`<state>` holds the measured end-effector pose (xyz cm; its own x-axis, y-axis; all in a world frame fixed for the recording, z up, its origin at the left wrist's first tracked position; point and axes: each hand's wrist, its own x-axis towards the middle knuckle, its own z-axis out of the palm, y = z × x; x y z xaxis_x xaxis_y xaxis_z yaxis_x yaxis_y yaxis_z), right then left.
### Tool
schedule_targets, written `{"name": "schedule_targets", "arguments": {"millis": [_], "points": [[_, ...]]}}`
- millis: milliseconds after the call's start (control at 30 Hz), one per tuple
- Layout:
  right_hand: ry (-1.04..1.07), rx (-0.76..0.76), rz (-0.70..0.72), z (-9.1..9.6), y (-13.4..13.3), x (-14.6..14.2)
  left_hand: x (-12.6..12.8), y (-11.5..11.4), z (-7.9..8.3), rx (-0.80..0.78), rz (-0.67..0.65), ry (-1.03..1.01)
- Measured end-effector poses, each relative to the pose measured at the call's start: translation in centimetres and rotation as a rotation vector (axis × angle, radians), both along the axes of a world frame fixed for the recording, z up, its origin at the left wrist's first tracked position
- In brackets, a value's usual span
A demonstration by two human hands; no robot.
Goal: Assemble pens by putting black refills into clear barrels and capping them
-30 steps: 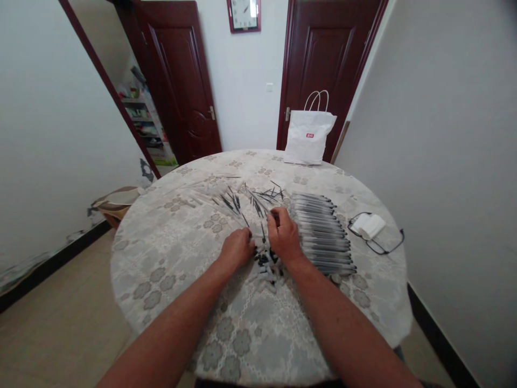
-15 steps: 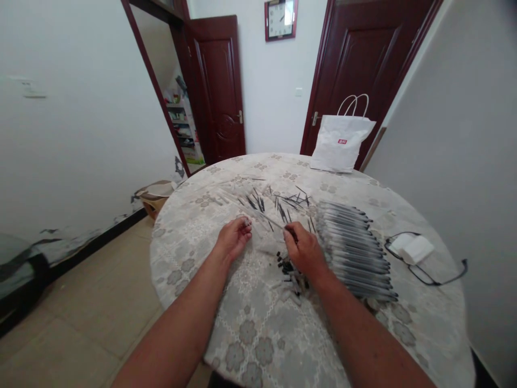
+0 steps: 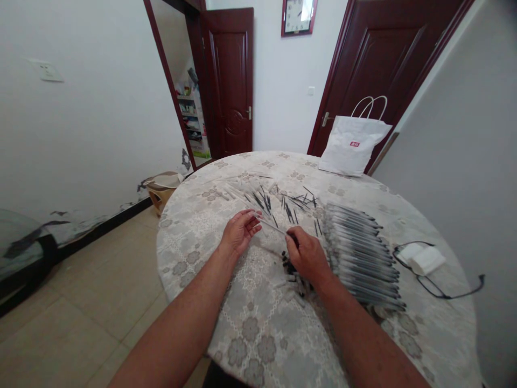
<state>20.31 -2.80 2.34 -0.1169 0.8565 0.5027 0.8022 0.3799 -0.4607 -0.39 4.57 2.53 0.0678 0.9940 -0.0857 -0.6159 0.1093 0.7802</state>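
My right hand (image 3: 305, 253) is closed around the near end of a thin, pale pen barrel (image 3: 272, 226). The barrel slants up and left to my left hand (image 3: 240, 231), whose thumb and finger pinch its far end; any small part between those fingertips is too blurred to make out. Just beyond the hands lie loose dark pen refills (image 3: 262, 200) and clear tubes (image 3: 234, 191). Small black caps (image 3: 286, 261) and clear caps (image 3: 297, 296) are heaped beside my right wrist, partly hidden by it. To the right, a thick row of pens (image 3: 363, 258) lies side by side.
A patterned cloth covers the round table (image 3: 250, 328). Eyeglasses (image 3: 436, 293) and folded white tissue (image 3: 428, 260) lie at the right. A white paper bag (image 3: 355, 145) stands at the far edge. On the floor at left is a brown box (image 3: 159, 194).
My left hand has come up to the far end of the barrel, where before it was apart from it. The right hand keeps its hold. The whole view has shifted slightly.
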Motion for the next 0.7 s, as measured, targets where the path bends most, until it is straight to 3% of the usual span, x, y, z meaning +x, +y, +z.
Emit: {"name": "schedule_targets", "arguments": {"millis": [333,600,700], "points": [[-0.017,0.007,-0.020,0.04,-0.14,-0.16,-0.10,-0.02,-0.31,0.010,-0.043,0.056],[-0.021,0.129,0.024,-0.17,0.11,-0.26,0.21,-0.07,-0.32,0.006,-0.025,0.118],[0.034,0.089,0.047,0.28,-0.17,-0.48,0.23,0.07,-0.51,0.002,-0.022,0.118]]}}
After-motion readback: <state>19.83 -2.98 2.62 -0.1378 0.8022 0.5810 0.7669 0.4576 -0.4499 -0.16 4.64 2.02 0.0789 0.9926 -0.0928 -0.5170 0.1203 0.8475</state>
